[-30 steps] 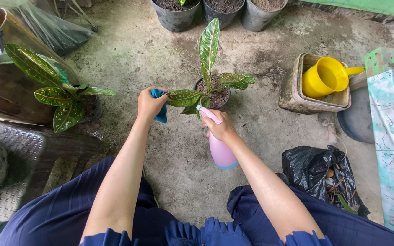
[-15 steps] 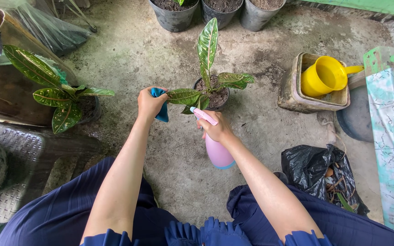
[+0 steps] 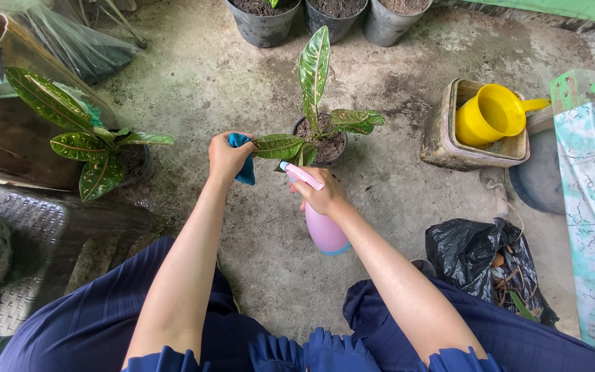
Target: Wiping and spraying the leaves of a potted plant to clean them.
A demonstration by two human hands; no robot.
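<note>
A bare concrete floor (image 3: 194, 76) fills most of the view, and the person sits low over it, their dark blue pleated skirt (image 3: 84, 324) spread across the bottom edge. To the right stands a pale green painted board (image 3: 587, 207), and beside it a worn square tub (image 3: 449, 138) holding a yellow watering can (image 3: 490, 114); nearer the knees lies a crumpled black plastic bag (image 3: 470, 255) with dry scraps in it. On the left a second potted plant (image 3: 91, 141) with long striped leaves stands apart from the work, and three dark pots (image 3: 263, 21) line the top edge. In the middle, just ahead of both hands, is the small potted plant (image 3: 321, 134), one tall variegated leaf upright and shorter leaves spreading sideways. The left hand (image 3: 227, 155) is clenched around a blue cloth (image 3: 244, 160), which is pressed to the tip of the leaf (image 3: 278, 146) that reaches out to the left, so the plant sits just to the right of that hand. The right hand (image 3: 325, 198) grips the neck of a pink spray bottle (image 3: 325, 231), its nozzle pointing up-left toward the same leaf, with the pot just beyond the knuckles.
</note>
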